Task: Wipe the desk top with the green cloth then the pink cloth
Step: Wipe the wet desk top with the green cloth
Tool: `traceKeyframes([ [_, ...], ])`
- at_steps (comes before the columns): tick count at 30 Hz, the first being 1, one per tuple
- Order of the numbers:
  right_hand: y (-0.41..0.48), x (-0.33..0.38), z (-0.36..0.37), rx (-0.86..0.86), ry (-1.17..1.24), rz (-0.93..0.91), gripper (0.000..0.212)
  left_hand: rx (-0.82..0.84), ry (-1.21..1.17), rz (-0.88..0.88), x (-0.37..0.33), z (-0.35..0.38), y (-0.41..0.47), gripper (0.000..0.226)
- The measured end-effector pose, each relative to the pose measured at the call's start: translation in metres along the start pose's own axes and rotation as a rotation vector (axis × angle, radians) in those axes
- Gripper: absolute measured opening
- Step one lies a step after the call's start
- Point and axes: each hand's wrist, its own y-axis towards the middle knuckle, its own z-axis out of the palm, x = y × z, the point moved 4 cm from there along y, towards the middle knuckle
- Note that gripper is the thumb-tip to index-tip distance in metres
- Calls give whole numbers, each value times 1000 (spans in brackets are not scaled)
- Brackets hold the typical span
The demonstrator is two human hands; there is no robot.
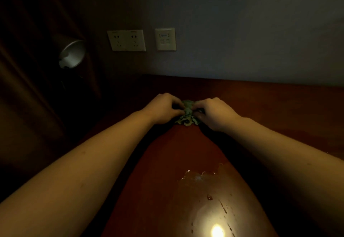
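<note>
My left hand (pixel 163 109) and right hand (pixel 214 114) both pinched the bunched green cloth (pixel 187 115) on the wet desk top (pixel 186 153).

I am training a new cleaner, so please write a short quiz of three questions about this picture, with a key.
1. True or false: the left hand grips the green cloth while the right hand lies flat on the desk.
2. Where is the wet patch? A: nearer the camera than the cloth. B: behind the cloth. C: at the wall.
3. How many cloths are in view?

Key: 1 false, both hands grip it; 2 A; 3 one.
</note>
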Motion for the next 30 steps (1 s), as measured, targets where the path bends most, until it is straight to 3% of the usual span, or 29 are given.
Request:
traceKeyframes([
  [6,-59,29,5,40,35,-183,25,92,-57,29,8,6,-62,24],
  [14,-21,22,-1,44,2,-40,29,-49,-28,-38,-8,0,-42,24],
  [21,-97,53,1,73,-26,-182,29,69,-39,9,-16,7,-115,26],
  [30,-65,48,-4,24,-52,-119,31,-30,5,-45,-24,-1,-94,26],
])
